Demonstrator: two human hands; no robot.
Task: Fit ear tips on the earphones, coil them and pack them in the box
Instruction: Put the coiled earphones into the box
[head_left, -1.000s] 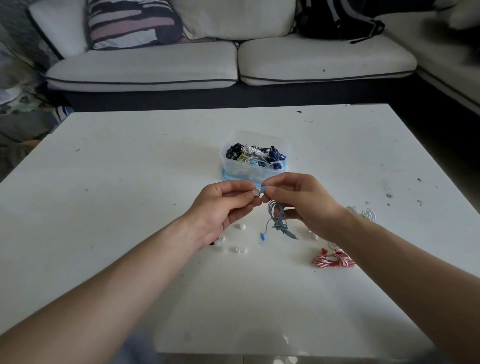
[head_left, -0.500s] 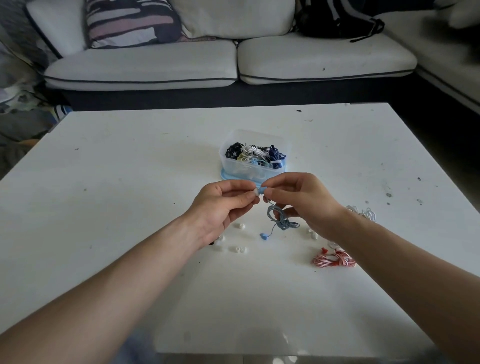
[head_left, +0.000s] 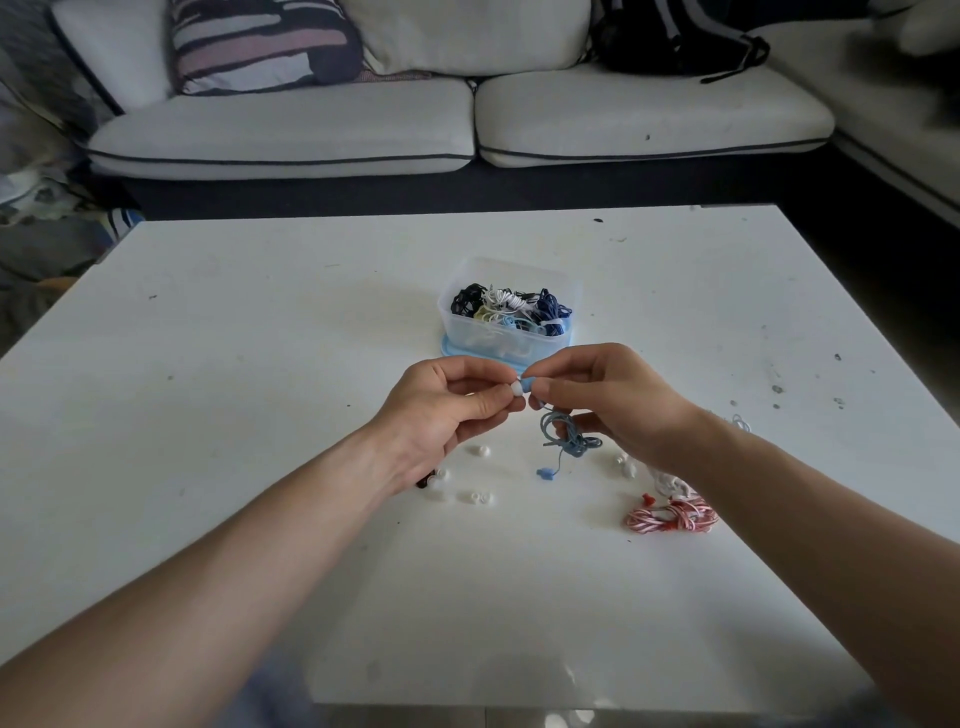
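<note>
L hand (head_left: 447, 410) pinches white ear tip (head_left: 516, 388); R hand (head_left: 608, 400) clamps blue earbud (head_left: 528, 384), cord (head_left: 571, 441) bunched under fingers, so tip pushes straight on. Box (head_left: 506, 340) sits twd table (head_left: 260, 364) far edge.

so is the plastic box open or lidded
Open. The clear plastic box has no lid on top, and the coiled earphones inside show over its rim.

Box (head_left: 506, 340) behind hands (head_left: 524, 400), on table (head_left: 260, 338).
</note>
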